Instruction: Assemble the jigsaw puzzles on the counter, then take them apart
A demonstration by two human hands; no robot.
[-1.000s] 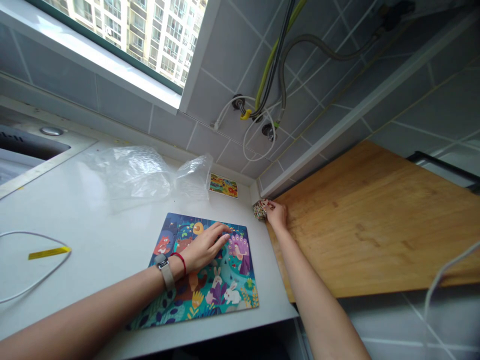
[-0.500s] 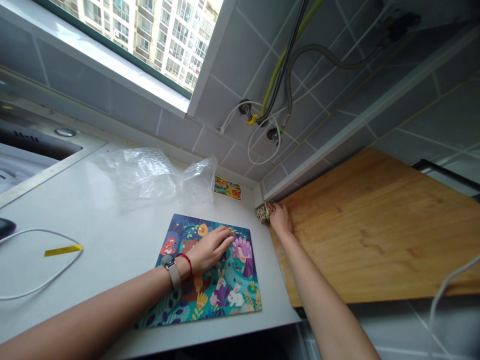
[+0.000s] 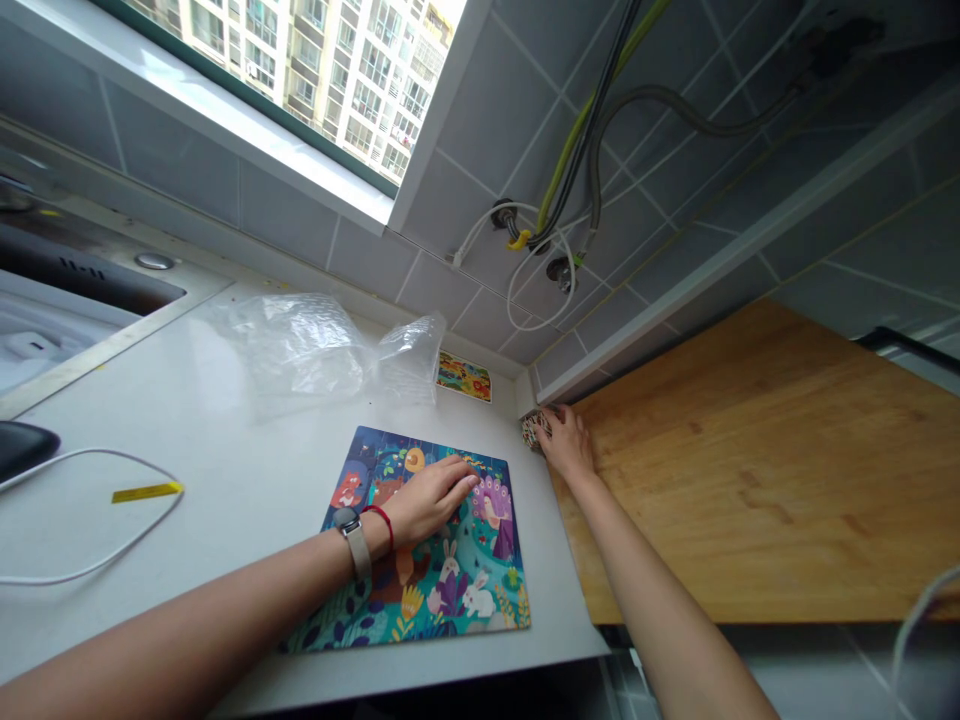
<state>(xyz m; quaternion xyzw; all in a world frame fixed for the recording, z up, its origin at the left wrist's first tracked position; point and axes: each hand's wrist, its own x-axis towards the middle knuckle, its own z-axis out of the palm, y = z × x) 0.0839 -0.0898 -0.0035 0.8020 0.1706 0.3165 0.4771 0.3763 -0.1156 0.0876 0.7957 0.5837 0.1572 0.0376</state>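
My left hand (image 3: pixel 429 500) rests palm down on a colourful animal picture board (image 3: pixel 472 560), its fingers stretched out and close together. The board shows rabbits, a peacock and a fox, and has lines like a jigsaw puzzle. In the corner by the wall, my right hand (image 3: pixel 568 445) has its fingers curled over a small speckled, many-coloured object (image 3: pixel 534 428). Part of that object is hidden by my fingers, and its kind is unclear. Behind the board lies a small picture card (image 3: pixel 465 377) with a bright animal print.
A crumpled clear plastic bag (image 3: pixel 322 350) lies on the white counter (image 3: pixel 225 520). On the right is a wooden board (image 3: pixel 720 470). A white cable (image 3: pixel 97 452) with a yellow tag curves at left, near a sink edge (image 3: pixel 202 290). Hoses and cables hang on the tiled wall.
My right hand's fingers have shifted further over the speckled object. My left hand stays on the picture board. The whole view has slid slightly to the right.
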